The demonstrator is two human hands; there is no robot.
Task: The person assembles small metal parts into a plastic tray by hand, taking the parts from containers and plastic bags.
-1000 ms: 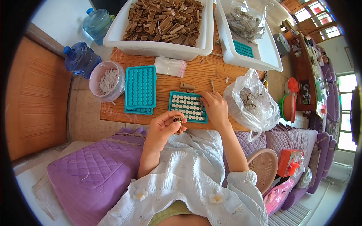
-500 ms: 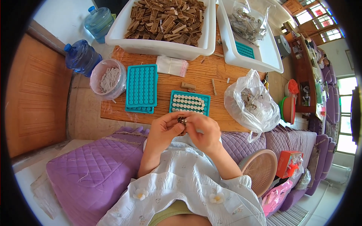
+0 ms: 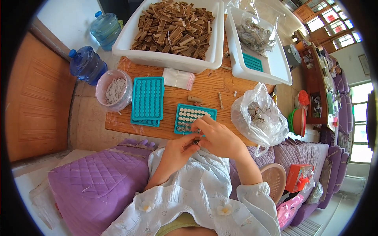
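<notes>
My left hand (image 3: 177,153) is closed with thumb and fingers around a small dark, patterned piece (image 3: 196,141), held over my lap just short of the table edge. My right hand (image 3: 220,137) reaches over the near right part of a teal tray (image 3: 215,112), its fingers curled together at the near rows. Whatever sits between those fingertips is hidden. White round pieces (image 3: 193,110) fill the tray's far rows, while small silvery pieces (image 3: 182,128) show in the near left rows.
Stacked teal trays (image 3: 147,98) lie left of the working tray, beside a tub of whitish bits (image 3: 128,96). Behind stand a white bin (image 3: 169,59) of brown pieces and another white bin (image 3: 271,76). A clear plastic bag (image 3: 271,129) rests at the table's right edge.
My right hand has left the dark piece and moved forward onto the tray's near rows. My left hand, still gripping the piece, has dropped lower toward my lap.
</notes>
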